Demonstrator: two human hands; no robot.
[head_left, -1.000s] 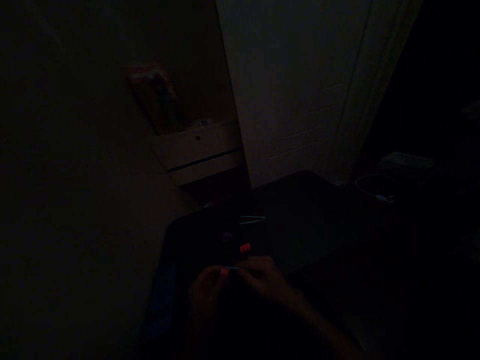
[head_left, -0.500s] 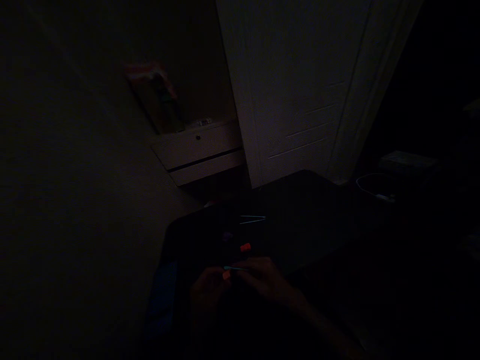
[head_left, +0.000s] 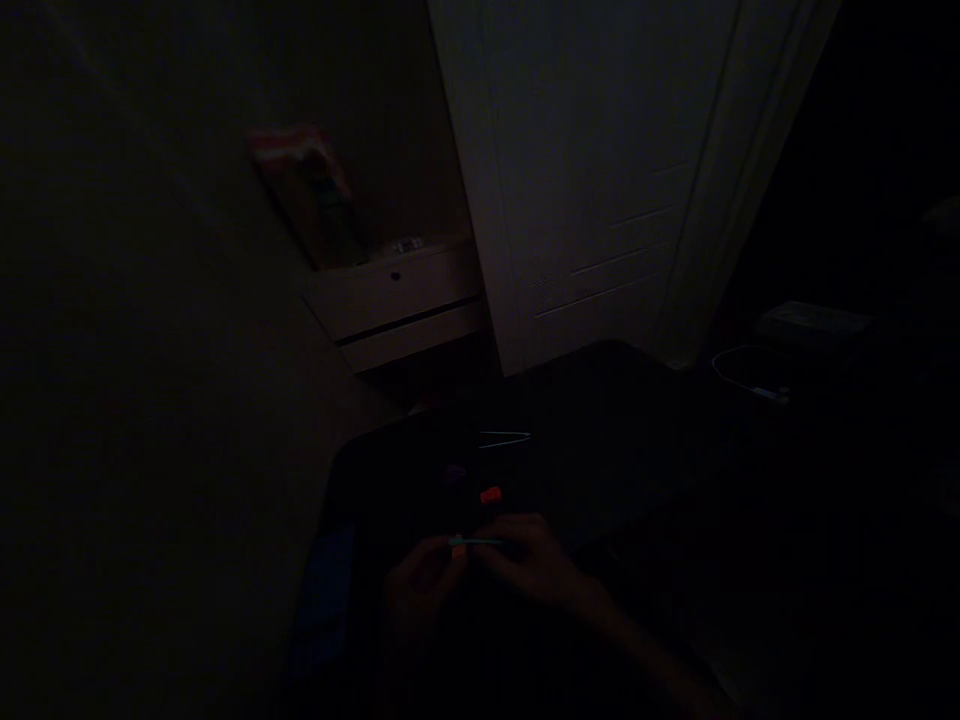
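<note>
The scene is very dark. My left hand [head_left: 421,590] and my right hand [head_left: 534,562] meet over a dark table [head_left: 600,420]. Between their pinched fingertips lies a thin pale-green rod [head_left: 474,541], with a small orange piece [head_left: 458,551] at the left hand's fingertips. The right hand's fingers are closed on the rod's right end. A second small orange-red piece [head_left: 490,495] lies on the table just beyond the hands. Farther back lie two thin light rods [head_left: 505,437] and a faint purple piece [head_left: 453,472].
A pale door [head_left: 600,170] stands behind the table, with a low light drawer unit [head_left: 397,305] to its left and a reddish package [head_left: 307,185] leaning above it. A white cable [head_left: 742,378] and a box [head_left: 814,325] sit at the right. Something blue [head_left: 324,590] hangs at the table's left edge.
The hands shifted slightly. The small orange piece moved a little right and down, under the green rod, which now shows more plainly between the fingertips.
</note>
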